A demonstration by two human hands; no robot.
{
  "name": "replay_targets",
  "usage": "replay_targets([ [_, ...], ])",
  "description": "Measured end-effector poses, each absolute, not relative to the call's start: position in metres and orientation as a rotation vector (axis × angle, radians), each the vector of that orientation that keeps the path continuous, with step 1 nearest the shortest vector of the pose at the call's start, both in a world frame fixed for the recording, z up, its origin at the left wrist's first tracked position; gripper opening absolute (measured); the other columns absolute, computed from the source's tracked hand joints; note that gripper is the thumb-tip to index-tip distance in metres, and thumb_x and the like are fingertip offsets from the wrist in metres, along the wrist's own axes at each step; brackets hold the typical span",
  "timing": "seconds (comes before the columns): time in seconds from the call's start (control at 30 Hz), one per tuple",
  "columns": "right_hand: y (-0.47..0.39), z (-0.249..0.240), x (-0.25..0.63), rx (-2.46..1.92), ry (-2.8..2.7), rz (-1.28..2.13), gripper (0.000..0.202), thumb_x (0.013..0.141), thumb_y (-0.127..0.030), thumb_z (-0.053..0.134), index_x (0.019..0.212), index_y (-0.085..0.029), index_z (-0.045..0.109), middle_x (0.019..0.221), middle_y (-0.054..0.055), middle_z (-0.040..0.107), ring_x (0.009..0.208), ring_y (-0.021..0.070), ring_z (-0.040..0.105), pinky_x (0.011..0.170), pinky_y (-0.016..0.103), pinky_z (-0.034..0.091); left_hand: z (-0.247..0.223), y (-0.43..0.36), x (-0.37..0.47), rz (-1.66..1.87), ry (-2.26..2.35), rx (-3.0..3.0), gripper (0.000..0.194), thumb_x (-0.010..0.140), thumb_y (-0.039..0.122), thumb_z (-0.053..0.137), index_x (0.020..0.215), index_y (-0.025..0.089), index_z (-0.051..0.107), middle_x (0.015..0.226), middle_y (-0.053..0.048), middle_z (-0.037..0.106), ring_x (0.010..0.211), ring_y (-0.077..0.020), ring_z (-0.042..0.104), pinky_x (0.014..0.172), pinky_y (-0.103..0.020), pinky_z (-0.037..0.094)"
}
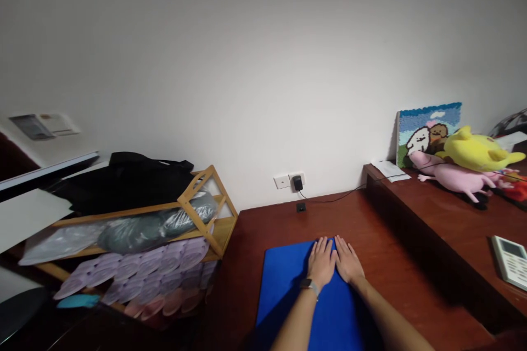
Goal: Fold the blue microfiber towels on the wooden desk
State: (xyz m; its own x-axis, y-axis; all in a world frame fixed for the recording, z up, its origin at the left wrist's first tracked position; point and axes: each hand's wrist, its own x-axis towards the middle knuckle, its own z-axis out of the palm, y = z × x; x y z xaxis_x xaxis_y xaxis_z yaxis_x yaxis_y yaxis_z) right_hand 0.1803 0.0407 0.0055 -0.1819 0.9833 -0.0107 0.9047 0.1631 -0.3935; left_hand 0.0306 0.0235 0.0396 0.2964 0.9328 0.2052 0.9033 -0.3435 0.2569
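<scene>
Your grip is open on both sides: left hand (321, 266) and right hand (349, 264) lie palm down, fingers straight, thumbs close together, pinching nothing. The left rests on the blue cloth (280, 285); the right lies at its far right corner. Under them, the cloth is spread on the red-brown bench (251, 236), its visible part looking flat and its far edge nearly straight. Beyond it, a black plug (297, 182) sits in the wall socket.

Your palms hide part of the right edge, your forearms and shadow obscure more, and the frame cuts off the near end, so you can't tell how that lies or whether there are layers beneath.
</scene>
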Motion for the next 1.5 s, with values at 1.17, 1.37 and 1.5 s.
replay_targets([
  [1.17, 0.014, 0.006, 0.198, -1.682, -1.643, 0.579, 0.083, 0.102, -0.059, 0.011, 0.164, -0.007, 0.028, 0.173, 0.011, 0.023, 0.16, 0.0212, 0.018, 0.13, 0.042, 0.019, 0.006, -0.12, -0.258, 0.797, 2.3, 1.794, 0.063, 0.099, 0.048, 0.029, 0.151, 0.019, 0.052, 0.156, -0.006, 0.057, 0.148, -0.0232, 0.047, 0.122, -0.044, 0.043],
  [1.37, -0.089, -0.021, 0.256, -1.555, -1.455, 0.671, 0.074, 0.097, -0.067, 0.028, 0.135, -0.017, 0.068, 0.146, 0.015, 0.063, 0.139, 0.0306, 0.055, 0.124, 0.046, 0.036, -0.024, -0.182, -0.271, 0.786, 2.35, 1.909, 0.064, 0.094, 0.054, 0.033, 0.144, 0.025, 0.061, 0.153, -0.002, 0.06, 0.148, -0.0268, 0.046, 0.125, -0.048, 0.039],
  [1.5, -0.135, -0.027, 0.274, -1.534, -1.47, 0.652, 0.062, 0.092, -0.066, 0.037, 0.112, -0.024, 0.077, 0.126, 0.015, 0.074, 0.124, 0.0342, 0.065, 0.117, 0.051, 0.045, -0.005, -0.185, -0.253, 0.799, 2.406, 1.928, 0.062, 0.093, 0.053, 0.032, 0.136, 0.025, 0.067, 0.147, -0.003, 0.066, 0.144, -0.028, 0.052, 0.124, -0.047, 0.04],
])
